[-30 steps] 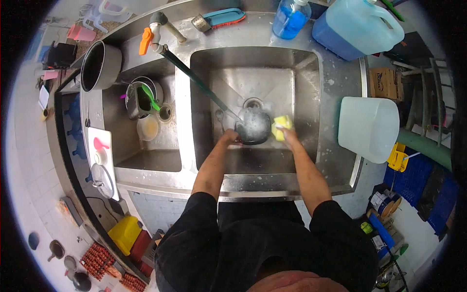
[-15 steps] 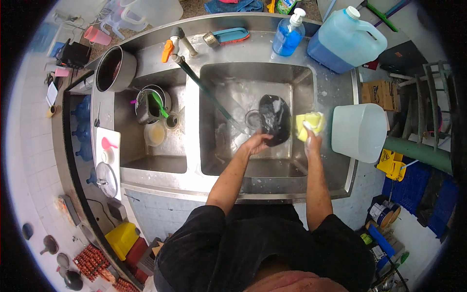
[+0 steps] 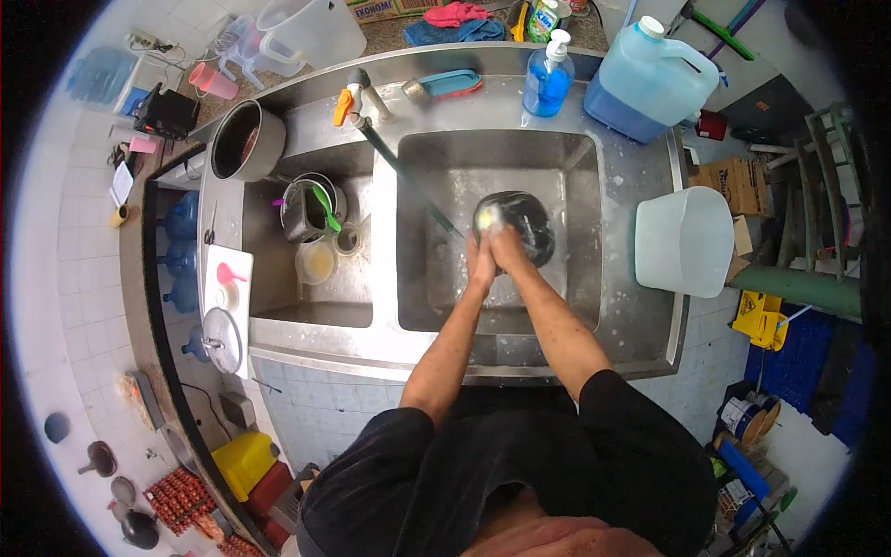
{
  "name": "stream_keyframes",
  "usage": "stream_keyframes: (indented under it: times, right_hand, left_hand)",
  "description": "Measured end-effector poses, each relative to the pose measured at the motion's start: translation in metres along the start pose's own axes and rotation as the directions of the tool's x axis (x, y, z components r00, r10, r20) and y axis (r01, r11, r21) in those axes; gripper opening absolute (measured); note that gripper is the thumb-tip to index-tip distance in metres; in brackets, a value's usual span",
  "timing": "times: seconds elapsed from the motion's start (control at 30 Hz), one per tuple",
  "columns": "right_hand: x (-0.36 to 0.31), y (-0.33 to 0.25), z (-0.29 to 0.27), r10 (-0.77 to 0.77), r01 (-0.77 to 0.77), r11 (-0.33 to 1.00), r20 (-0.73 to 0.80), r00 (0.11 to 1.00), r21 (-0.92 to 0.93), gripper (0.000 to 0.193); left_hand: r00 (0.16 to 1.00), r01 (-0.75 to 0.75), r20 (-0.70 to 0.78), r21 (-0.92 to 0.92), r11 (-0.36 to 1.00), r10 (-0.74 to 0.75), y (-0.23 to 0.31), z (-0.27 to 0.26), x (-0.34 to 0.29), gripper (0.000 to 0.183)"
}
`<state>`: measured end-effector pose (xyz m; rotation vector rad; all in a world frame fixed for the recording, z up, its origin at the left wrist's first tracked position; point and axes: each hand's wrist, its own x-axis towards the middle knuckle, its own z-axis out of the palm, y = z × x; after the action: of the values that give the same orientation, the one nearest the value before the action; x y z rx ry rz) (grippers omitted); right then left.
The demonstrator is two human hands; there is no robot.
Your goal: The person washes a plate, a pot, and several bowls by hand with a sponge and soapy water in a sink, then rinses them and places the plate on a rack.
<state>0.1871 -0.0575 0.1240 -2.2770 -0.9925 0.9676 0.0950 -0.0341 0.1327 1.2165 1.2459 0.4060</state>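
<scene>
A black rounded dish (image 3: 531,227), wet and streaked with suds, is tilted inside the right sink basin (image 3: 580,297). My left hand (image 3: 479,264) is at its near left edge, fingers closed on the rim and partly hidden by the other hand. My right hand (image 3: 506,247) presses a yellow sponge (image 3: 487,218) against the dish's left side; the sponge is foamy, motion-blurred and mostly covered. My hands are close together, wrists nearly touching. A dark green hose (image 3: 408,176) runs from the tap down into the basin beside them.
The left basin holds a metal pot (image 3: 306,209) with a green-handled utensil and a clear bowl (image 3: 316,264). A blue soap pump bottle (image 3: 548,79) and a large jug (image 3: 650,84) stand behind. A whitish tub (image 3: 682,243) sits at right, a large pot (image 3: 249,141) at back left.
My right hand has brought the yellow sponge leftward from beside the basin onto the black dish. The dish has turned, showing a wider face. The whole view has shifted slightly.
</scene>
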Motion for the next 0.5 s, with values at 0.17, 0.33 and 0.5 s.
stream_keyframes:
  times: [0.17, 0.33, 0.5]
  right_hand:
    - [-0.014, 0.05, -0.021, -0.297, 0.345, 0.929, 0.286, 0.911, -0.135, 0.054]
    - [0.008, 0.01, 0.024, -0.018, 0.05, 0.928, -0.091, 0.996, 0.37, 0.046]
    - [-0.014, 0.068, -0.001, -0.363, 0.409, 0.905, 0.284, 0.887, -0.121, 0.038]
  left_hand:
    - [0.985, 0.106, 0.145, -0.057, 0.993, -0.097, 0.025, -0.027, 0.011, 0.068]
    - [0.987, 0.128, 0.114, -0.167, 0.978, -0.11, -0.009, -0.02, 0.01, 0.065]
    - [0.97, 0.097, 0.222, 0.018, 0.995, -0.099, 0.02, -0.017, 0.026, 0.061]
